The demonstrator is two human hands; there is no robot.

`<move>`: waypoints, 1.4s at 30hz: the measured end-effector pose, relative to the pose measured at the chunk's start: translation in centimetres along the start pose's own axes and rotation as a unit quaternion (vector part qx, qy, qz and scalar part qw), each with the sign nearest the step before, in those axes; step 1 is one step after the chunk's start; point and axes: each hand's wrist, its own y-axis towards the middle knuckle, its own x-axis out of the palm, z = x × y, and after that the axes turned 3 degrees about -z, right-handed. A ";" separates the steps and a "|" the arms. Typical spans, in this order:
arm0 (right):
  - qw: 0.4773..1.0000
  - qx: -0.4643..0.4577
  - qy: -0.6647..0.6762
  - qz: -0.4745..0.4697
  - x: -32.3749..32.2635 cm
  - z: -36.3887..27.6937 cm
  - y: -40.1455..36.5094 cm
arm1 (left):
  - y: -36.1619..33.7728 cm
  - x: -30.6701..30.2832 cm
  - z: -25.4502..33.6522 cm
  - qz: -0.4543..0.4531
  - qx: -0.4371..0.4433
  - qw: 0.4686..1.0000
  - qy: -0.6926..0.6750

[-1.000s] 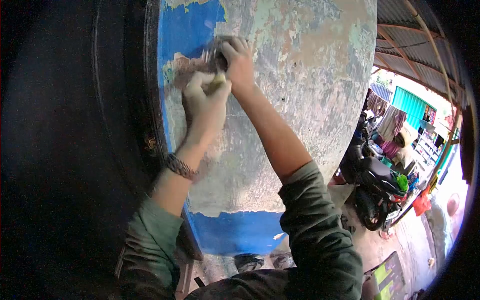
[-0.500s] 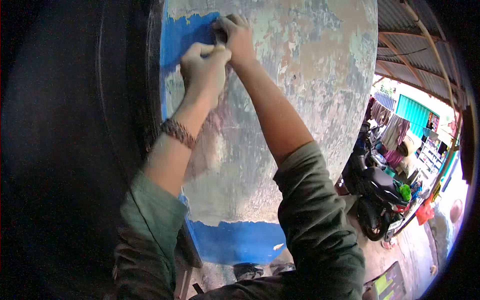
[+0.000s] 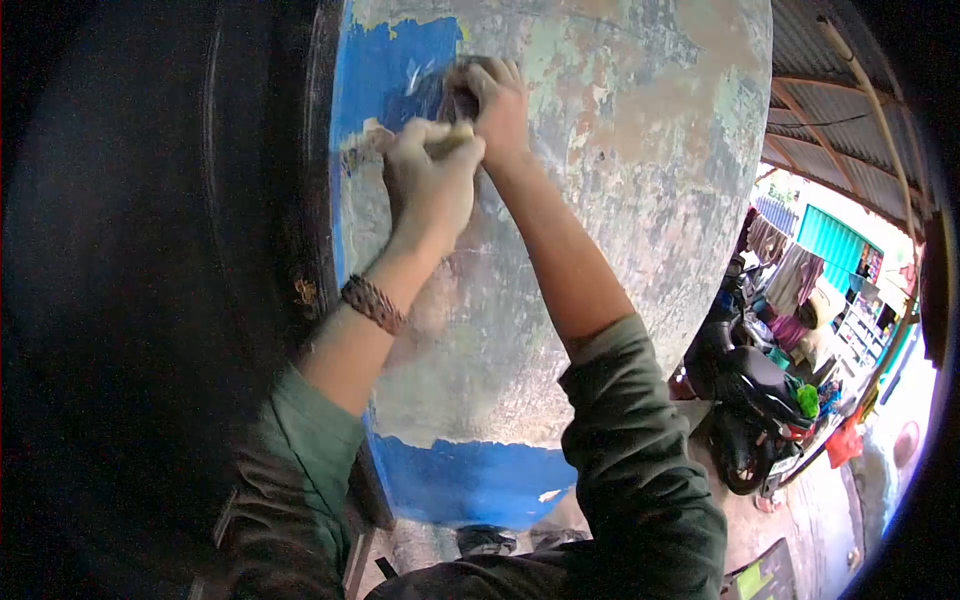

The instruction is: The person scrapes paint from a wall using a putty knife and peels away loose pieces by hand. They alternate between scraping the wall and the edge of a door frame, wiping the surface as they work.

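left hand (image 3: 430, 185) and right hand (image 3: 500, 105) slid slightly lower on the mottled grey, patchy-painted wall (image 3: 500, 310) since last frame. uneven pressure could make them skid, likely scraping knuckles. left pinches short dull-yellow handle (image 3: 450, 143) between thumb and fingers; right curled just up-right, hold blurred, can't tell. flaky blue paint patch (image 3: 390, 75) up-left of grip.

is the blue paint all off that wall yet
Only partly off: blue paint covers a patch at the upper left of the wall and a band along its bottom, with mottled grey between.
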 end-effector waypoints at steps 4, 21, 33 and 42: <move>0.999 -0.019 -0.026 0.026 1.4 2.2 2.7 | 3.1 0.3 2.7 -0.007 -0.056 0.997 -0.057; 1.000 -0.009 -0.008 -0.015 0.7 2.0 2.9 | 3.5 0.9 0.8 0.000 -0.001 0.998 -0.056; 0.999 0.008 -0.032 0.023 1.2 2.3 4.3 | 5.2 0.7 1.9 -0.038 0.027 0.998 -0.038; 0.998 -0.029 -0.019 0.043 0.5 4.0 3.9 | 5.2 3.0 -0.2 0.000 0.107 0.994 -0.036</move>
